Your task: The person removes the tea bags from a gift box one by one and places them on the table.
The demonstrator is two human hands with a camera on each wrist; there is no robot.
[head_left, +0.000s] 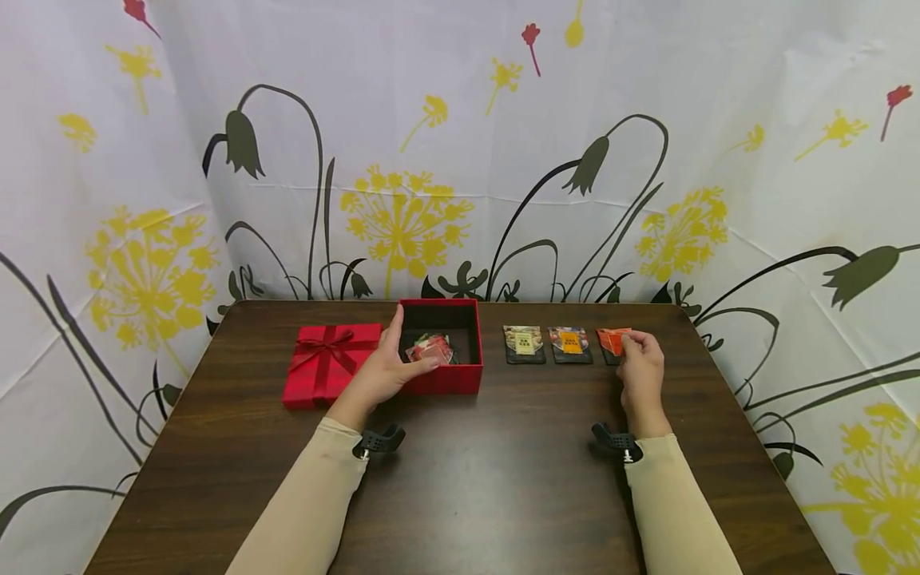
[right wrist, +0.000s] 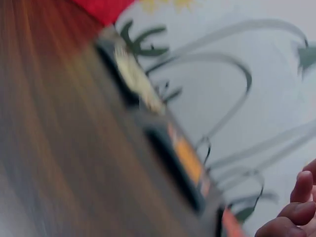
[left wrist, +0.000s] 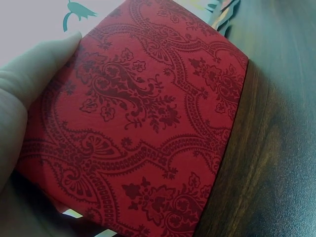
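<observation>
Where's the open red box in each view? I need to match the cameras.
Head: red box at centre, the left hand holding its left front corner.
Left wrist: its patterned wall fills the frame.
Right wrist: a blurred red corner at the top edge.
Shared landmark: the brown table.

The open box [head_left: 441, 347] is red outside with a darker paisley print — black inside. Left of it, its lid [head_left: 329, 363] is red with a red bow. Right of the box lie dark packets — yellow-labelled [head_left: 524, 344], orange-labelled [head_left: 571, 344], and one orange [head_left: 612, 341]. The table [head_left: 489, 479] is dark brown woodgrain.
</observation>
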